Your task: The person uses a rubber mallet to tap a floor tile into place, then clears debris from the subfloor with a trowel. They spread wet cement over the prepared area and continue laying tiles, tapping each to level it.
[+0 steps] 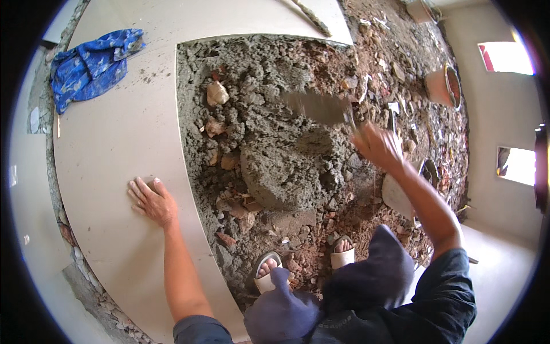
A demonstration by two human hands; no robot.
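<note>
My left hand lies flat on a large pale floor tile, fingers spread, holding nothing. With my right hand I grip the handle of a trowel, its blade pointing left and smeared by motion. Beneath the blade spreads a heap of wet grey mortar, rough and lumpy; whether the blade touches it I cannot tell. The mortar reaches along the right edge of the tile. Several stones and broken pieces lie in and beside it.
A crumpled blue cloth rests on the tiles at upper left, and a stick at the top. Rubble covers the ground to the right, with a bucket by the wall and a pale container near my right forearm. My sandalled feet stand below the mortar.
</note>
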